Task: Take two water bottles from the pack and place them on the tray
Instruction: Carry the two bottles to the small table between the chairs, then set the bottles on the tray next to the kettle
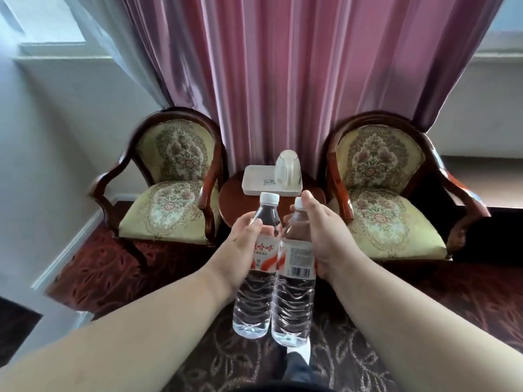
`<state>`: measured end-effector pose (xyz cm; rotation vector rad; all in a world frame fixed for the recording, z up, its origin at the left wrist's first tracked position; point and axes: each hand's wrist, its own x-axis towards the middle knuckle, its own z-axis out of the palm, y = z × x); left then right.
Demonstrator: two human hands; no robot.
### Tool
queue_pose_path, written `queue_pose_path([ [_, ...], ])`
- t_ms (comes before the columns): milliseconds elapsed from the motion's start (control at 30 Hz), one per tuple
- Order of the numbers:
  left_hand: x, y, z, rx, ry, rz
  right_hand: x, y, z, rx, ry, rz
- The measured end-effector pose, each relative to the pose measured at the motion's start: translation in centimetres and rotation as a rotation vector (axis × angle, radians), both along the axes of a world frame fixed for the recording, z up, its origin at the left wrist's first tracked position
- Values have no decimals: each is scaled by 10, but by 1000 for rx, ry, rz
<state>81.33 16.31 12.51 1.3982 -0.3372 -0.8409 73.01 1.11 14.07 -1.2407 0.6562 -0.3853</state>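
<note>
Nearest, the left hand grips 1 clear plastic water bottle with a red-and-white label, and the right hand grips a 2nd clear bottle, barcode side out; both hang upright and touching above the carpet. Beyond, on the round dark-red wooden surface, the white rectangular tray already carries a white electric kettle. Setting both down together risks knocking the kettle or tipping a bottle on the tray's rim.

Relative to tray: small print on its surface illegible; near edge hidden behind left bottle cap; round table beneath mostly covered; right bottle cap part-hidden by right hand fingers
</note>
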Motion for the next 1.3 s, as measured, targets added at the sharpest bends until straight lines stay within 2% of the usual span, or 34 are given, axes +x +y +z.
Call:
queue_pose_path([
  [300,150,-110,28,203,-192,-57,164,-123,6,-67,-37,69],
  [467,225,-150,27,207,-131,-69,234,-165,5,-87,-15,82],
  [700,320,-187,0,181,-63,-131,317,-199,-12,-185,53,124],
  [900,425,-216,-28,187,-38,-219,411,-222,-29,-222,164,55],
  [1067,517,-252,-44,284,-134,-345,486,-249,-43,-175,191,-5],
  [1300,623,-332,-90,339,-329,-505,569,-318,-93,-267,290,-45],
])
